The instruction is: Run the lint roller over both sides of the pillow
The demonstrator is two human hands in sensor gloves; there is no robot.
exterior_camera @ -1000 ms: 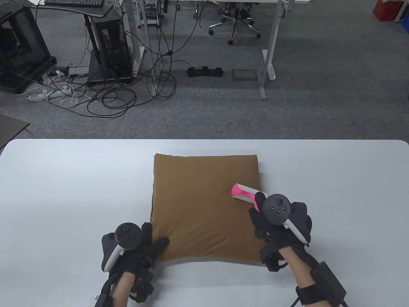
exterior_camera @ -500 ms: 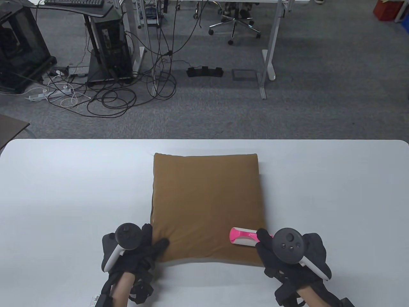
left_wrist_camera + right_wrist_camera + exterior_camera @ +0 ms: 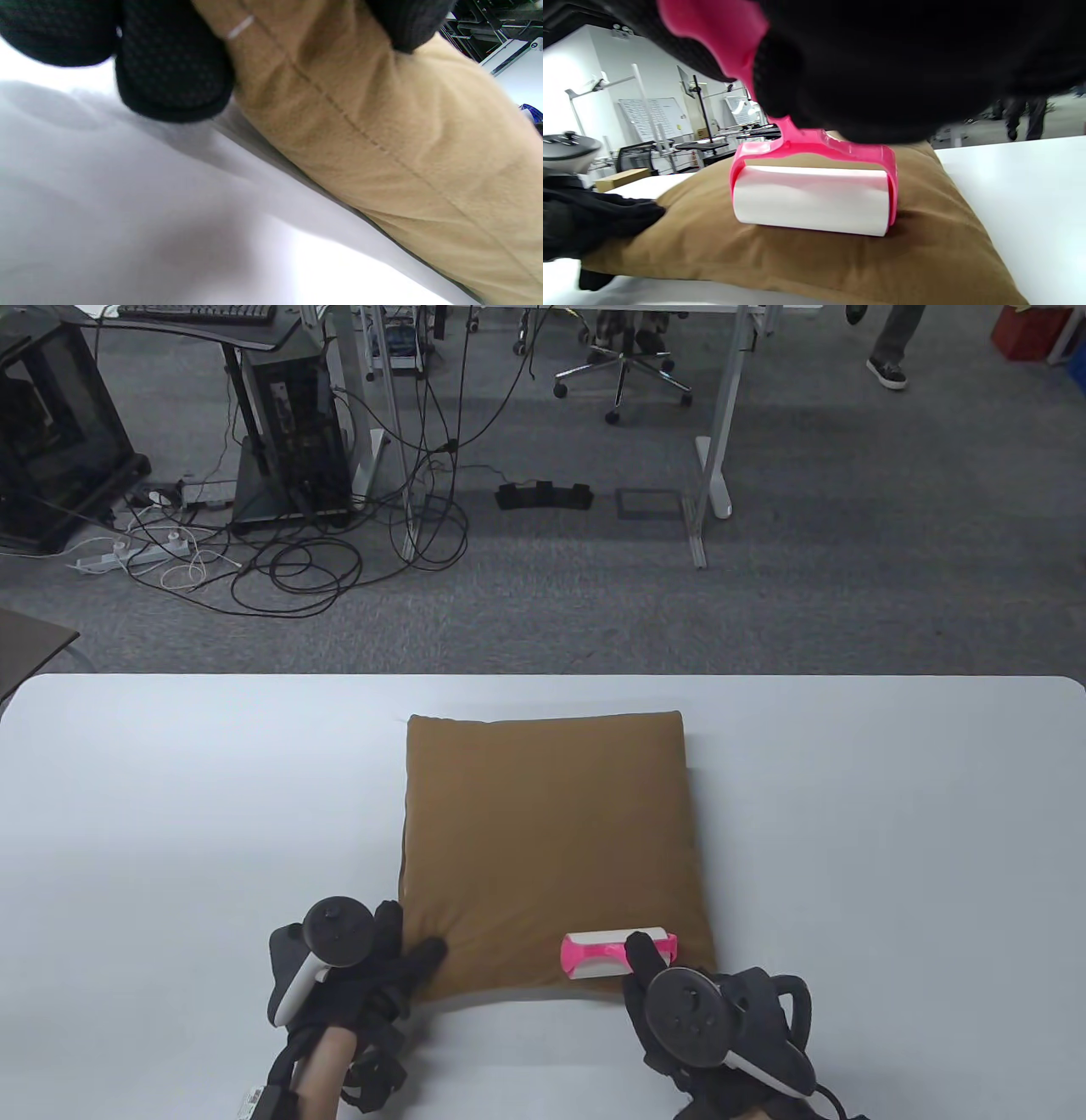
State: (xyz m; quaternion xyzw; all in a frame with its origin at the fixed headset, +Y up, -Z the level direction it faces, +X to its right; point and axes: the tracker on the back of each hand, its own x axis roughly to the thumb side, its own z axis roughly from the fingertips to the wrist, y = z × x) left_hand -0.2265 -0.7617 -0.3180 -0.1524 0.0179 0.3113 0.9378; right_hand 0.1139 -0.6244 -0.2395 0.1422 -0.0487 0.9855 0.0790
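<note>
1. A brown pillow [image 3: 547,848] is laid flat on the white table [image 3: 891,831], near the middle of its width and toward the near edge.
2. A lint roller [image 3: 615,954] with a pink frame and a white roll is set on the pillow's top face, close to its near right corner, with the roll lying crosswise.
3. The roller's pink handle is gripped by the right hand [image 3: 713,1027]; its grip is closed around that handle, as seen in the right wrist view, where the white roll [image 3: 810,201] is pressed into the fabric.
4. The pillow's near left corner is held by the left hand [image 3: 356,967]; the thumb is laid on the top face and the gloved fingers [image 3: 169,63] are seen against the seam at the pillow's edge, so the grip is narrow, on the pillow.
5. No brand, label or writing can be read on the roller or the pillow.
6. A small white tag [image 3: 252,1099] is seen at the left wrist, but its print is too small to be read.
</note>
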